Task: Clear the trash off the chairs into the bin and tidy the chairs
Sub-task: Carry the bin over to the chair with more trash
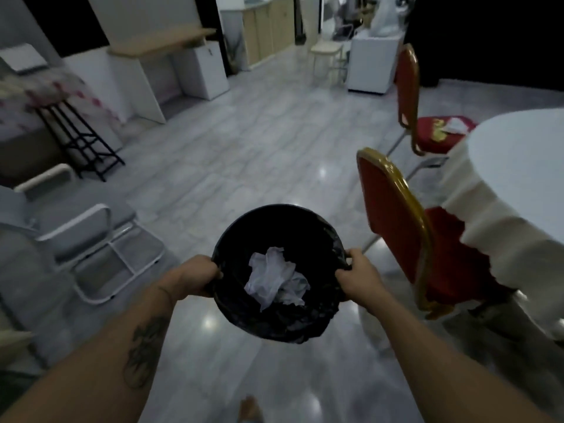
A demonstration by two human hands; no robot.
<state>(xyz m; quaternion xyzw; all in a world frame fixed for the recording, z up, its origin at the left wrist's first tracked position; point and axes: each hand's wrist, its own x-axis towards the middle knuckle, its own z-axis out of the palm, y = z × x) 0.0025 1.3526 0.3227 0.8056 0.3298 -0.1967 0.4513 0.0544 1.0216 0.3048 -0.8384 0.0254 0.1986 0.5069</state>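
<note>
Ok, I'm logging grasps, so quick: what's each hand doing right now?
Left hand: closed on the black bin, gripping its left rim.
Right hand: closed on the black bin, gripping its right rim.

The bin [274, 221] at lower centre is black with a glossy black liner, and the crumpled paper [271, 277] inside it is white. At right, the near chair [393, 215] and the far chair [407, 87] are red with gold frames. The far seat carries a white tissue [456, 125] and a yellow scrap [439, 133]. The tabletop [518, 154] cloth is white. The floor [244, 148] is grey, veined like marble. At upper left, a bed cover [45, 90] shows pink blotches on white.
</note>
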